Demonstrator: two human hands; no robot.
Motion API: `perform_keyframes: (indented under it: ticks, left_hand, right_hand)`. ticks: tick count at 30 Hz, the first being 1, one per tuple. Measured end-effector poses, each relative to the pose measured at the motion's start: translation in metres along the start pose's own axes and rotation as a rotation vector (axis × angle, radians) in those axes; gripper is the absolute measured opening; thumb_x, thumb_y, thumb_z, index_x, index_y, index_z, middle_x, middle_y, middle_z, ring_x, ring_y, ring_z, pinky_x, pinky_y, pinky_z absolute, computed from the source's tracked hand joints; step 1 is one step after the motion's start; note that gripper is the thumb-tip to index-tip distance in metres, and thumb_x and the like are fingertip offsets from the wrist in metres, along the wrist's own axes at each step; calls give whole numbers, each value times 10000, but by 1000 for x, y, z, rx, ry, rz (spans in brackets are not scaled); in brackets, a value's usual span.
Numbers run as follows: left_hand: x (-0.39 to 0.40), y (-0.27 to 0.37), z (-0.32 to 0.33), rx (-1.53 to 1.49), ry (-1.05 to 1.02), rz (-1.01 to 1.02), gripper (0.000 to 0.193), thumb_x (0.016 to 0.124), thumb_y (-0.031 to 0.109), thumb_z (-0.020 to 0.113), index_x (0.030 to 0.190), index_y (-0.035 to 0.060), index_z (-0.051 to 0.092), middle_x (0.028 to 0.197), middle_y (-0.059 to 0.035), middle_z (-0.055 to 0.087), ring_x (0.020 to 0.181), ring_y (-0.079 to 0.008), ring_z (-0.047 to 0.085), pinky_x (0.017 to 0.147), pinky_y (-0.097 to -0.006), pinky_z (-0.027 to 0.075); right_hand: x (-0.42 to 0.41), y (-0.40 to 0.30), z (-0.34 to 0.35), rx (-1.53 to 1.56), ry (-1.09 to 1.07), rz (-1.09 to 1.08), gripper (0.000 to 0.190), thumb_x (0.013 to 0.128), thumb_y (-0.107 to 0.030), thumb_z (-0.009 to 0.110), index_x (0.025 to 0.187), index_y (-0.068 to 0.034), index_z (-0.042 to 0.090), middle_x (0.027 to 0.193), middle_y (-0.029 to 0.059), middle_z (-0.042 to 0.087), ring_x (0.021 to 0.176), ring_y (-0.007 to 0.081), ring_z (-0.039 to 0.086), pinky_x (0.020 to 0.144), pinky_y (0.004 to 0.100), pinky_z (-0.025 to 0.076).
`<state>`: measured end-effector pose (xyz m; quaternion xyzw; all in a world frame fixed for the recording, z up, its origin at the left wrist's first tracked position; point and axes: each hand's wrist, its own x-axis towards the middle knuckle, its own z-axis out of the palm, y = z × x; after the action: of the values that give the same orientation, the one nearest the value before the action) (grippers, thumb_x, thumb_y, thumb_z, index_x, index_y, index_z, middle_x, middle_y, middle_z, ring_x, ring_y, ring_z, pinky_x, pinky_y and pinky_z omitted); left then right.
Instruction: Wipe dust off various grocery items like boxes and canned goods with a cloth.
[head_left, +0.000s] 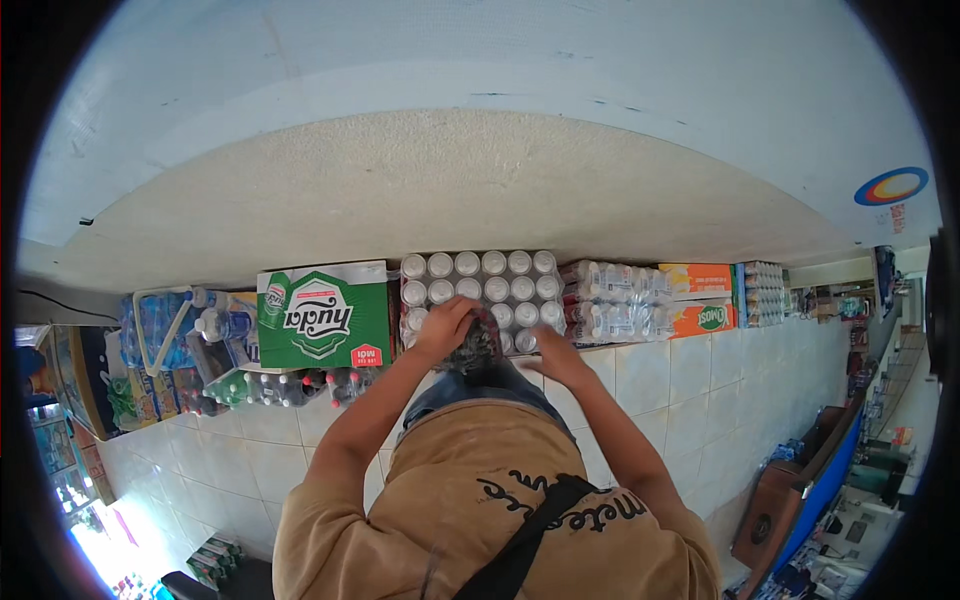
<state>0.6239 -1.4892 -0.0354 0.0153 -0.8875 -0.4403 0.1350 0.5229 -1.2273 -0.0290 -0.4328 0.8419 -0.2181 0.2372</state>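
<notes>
My left hand (445, 328) pinches the upper part of a dark bundle in shiny clear plastic (478, 346); its contents cannot be made out. This bundle stands before my body, over the near side of a shrink-wrapped tray of silver-topped drink cans (496, 289). To the right of the bundle, my right hand (559, 358) is held apart from it, at the near right corner of the cans, fingers spread and nothing seen in them. Part of the can rows is hidden behind the bundle and my left hand.
Left of the cans stands a green and white beer carton (324, 316), with wrapped soda bottles (277, 388) before it and blue-tinted bottle packs (161, 330) beyond. Wrapped bottle packs (616, 300) and orange cartons (701, 319) line the wall at right. A brown wooden cabinet (765, 514) stands lower right.
</notes>
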Motion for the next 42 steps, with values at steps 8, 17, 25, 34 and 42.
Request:
perform_keyframes:
  ticks: [8,17,25,34,42]
  left_hand:
    - [56,27,-61,-92,459,-52,246,818,-108,549,1009,30,620,970,-153,630,914,-344,625,805,-380,501]
    - [-43,-30,-71,437,55,-172,275,730,67,690,997,112,642,1195,-103,581,1147,-322,536,968,-461,416]
    - [-3,-26,-20,315,-16,-187,487,859,279,669,1315,159,548,1464,-145,425,1392,-353,350,1153,-505,266]
    - [3,-57,32,567,-279,37,564,947,391,519,1468,206,403,1554,-92,320,1445,-311,264,1172,-492,212]
    - [-7,-52,34,492,-401,173,578,944,411,509,1464,182,403,1553,-88,327,1455,-293,251,1184,-493,169]
  right_hand:
    - [93,-18,-20,255,-270,160,371,804,-267,727,1084,-33,659,926,186,683,921,374,647,780,438,501]
    - [59,-26,-34,-188,153,-126,480,763,-220,707,1231,-146,624,1286,121,529,1133,355,491,896,463,464]
    - [87,-4,25,-155,288,-208,597,841,-380,660,1342,-88,519,1434,162,418,1313,398,390,1012,558,360]
    - [93,21,37,-289,219,-135,697,917,-451,560,1497,-135,337,1572,138,257,1445,377,225,1150,555,206]
    - [69,33,46,-327,124,-146,728,913,-502,541,1505,-140,321,1585,125,238,1466,349,194,1173,528,172]
